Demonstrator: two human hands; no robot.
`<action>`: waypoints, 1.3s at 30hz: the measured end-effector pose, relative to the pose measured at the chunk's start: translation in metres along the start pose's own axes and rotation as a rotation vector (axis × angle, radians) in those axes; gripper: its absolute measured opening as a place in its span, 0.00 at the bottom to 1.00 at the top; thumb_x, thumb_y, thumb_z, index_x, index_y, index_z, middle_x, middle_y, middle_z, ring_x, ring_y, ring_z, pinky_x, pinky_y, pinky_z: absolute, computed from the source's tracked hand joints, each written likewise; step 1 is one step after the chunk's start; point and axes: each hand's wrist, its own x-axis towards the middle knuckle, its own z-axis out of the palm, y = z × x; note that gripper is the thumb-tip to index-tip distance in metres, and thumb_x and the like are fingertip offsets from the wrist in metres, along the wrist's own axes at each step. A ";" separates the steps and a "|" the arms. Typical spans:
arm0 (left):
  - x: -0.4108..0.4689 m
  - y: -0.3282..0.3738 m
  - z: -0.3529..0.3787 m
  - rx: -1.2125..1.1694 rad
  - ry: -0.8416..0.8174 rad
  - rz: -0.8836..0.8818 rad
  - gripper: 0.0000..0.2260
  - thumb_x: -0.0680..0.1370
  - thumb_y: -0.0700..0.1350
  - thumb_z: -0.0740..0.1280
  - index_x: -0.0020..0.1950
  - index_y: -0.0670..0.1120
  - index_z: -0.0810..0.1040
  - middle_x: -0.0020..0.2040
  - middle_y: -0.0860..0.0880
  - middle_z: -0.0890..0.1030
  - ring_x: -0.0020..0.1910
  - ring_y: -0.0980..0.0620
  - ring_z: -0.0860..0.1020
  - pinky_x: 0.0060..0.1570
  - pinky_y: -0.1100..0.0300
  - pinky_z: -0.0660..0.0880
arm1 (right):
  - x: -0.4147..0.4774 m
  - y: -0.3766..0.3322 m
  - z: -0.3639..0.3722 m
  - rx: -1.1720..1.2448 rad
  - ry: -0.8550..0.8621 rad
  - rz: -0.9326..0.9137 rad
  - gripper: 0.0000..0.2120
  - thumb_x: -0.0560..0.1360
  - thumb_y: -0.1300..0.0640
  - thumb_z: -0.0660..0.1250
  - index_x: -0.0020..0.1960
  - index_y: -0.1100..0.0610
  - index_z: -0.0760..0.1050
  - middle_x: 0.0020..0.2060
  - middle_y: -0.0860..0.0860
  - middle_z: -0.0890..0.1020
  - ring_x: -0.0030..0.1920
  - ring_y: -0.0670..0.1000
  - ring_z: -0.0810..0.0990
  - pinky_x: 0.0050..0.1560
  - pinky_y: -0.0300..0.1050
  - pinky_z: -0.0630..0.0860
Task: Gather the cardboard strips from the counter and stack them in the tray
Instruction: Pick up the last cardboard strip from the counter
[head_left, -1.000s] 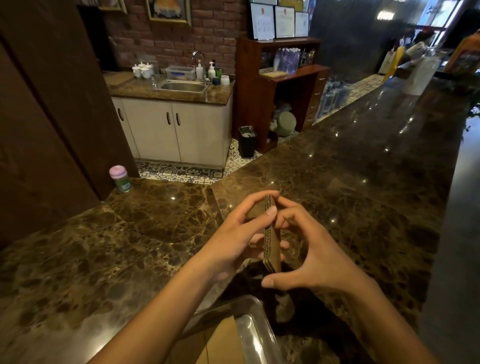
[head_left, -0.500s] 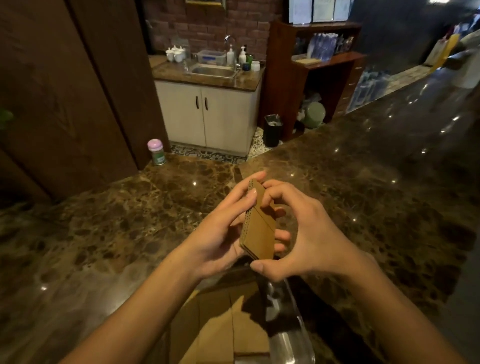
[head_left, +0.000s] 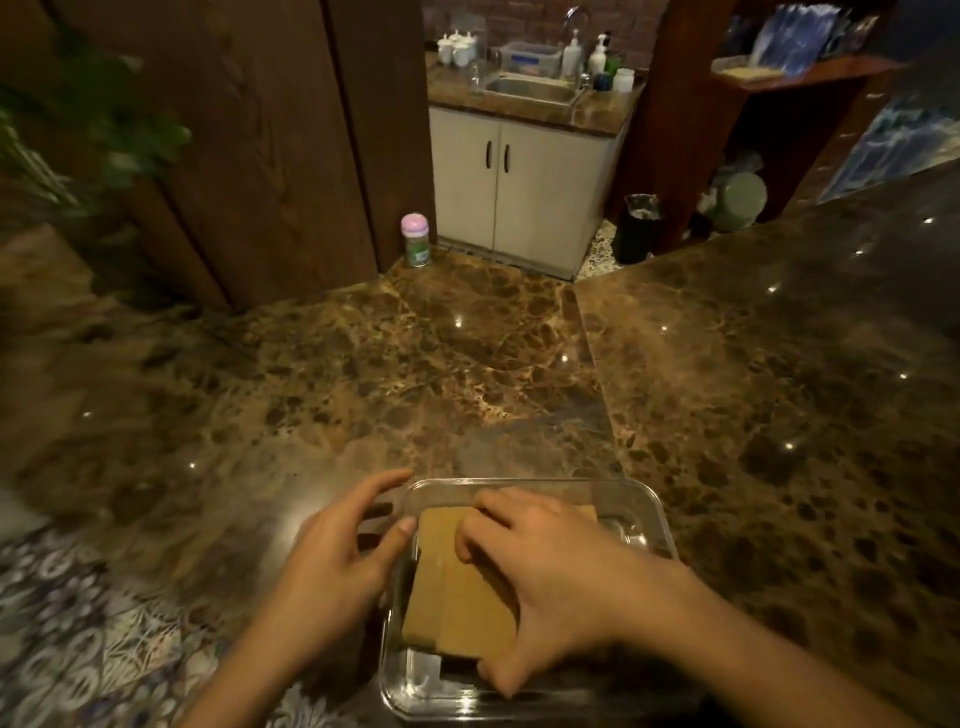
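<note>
Cardboard strips (head_left: 457, 603), brown, stacked flat inside a clear tray (head_left: 644, 499), long sides running away from the camera, upper strip shifted slightly right of the one beneath. Tray down on the dark marble tabletop (head_left: 467, 364), at its near edge. Right hand (head_left: 561, 577) over the stack, palm down: fingers (head_left: 498, 512) curled, tips pressed on the top strip toward its far end, thumb hooked against the near end, stack pinched lengthwise between them. Left hand (head_left: 337, 561) just outside the tray's left wall, fingers (head_left: 384, 480) spread and nearly straight, holding nothing, thumb tip at the rim beside the strips' left edge; touching or not, cannot tell. Farther back on the tabletop, well apart from the tray, a small jar with a pink lid (head_left: 415, 247), upright, beside a dark wooden panel (head_left: 270, 156). Beyond the tabletop, a white two-door cabinet (head_left: 524, 192) with a steel sink (head_left: 535, 91) set in its top, bottles and white cups around the sink, a black bin (head_left: 639, 228) on the floor to its right. Blurred green leaves (head_left: 104, 130) at far left, patterned floor tiles (head_left: 78, 623) at lower left
</note>
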 end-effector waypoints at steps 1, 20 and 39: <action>-0.002 -0.003 0.002 -0.010 -0.008 0.000 0.18 0.78 0.45 0.71 0.64 0.63 0.78 0.58 0.65 0.83 0.57 0.64 0.81 0.55 0.55 0.82 | 0.006 -0.004 0.009 -0.086 0.016 -0.003 0.39 0.63 0.32 0.79 0.64 0.50 0.67 0.62 0.51 0.72 0.61 0.53 0.71 0.66 0.52 0.72; 0.000 -0.008 0.010 0.161 0.031 0.124 0.17 0.79 0.40 0.69 0.62 0.60 0.80 0.60 0.67 0.79 0.56 0.68 0.78 0.51 0.72 0.75 | 0.032 -0.018 0.057 -0.041 0.111 0.162 0.38 0.69 0.40 0.74 0.70 0.59 0.68 0.72 0.58 0.72 0.73 0.61 0.70 0.74 0.54 0.69; -0.013 0.010 0.024 0.982 -0.270 0.346 0.45 0.52 0.74 0.73 0.64 0.56 0.73 0.80 0.35 0.57 0.77 0.34 0.57 0.64 0.32 0.68 | -0.012 0.015 0.038 0.169 0.109 0.131 0.42 0.70 0.33 0.74 0.78 0.46 0.64 0.80 0.44 0.61 0.79 0.45 0.58 0.78 0.34 0.52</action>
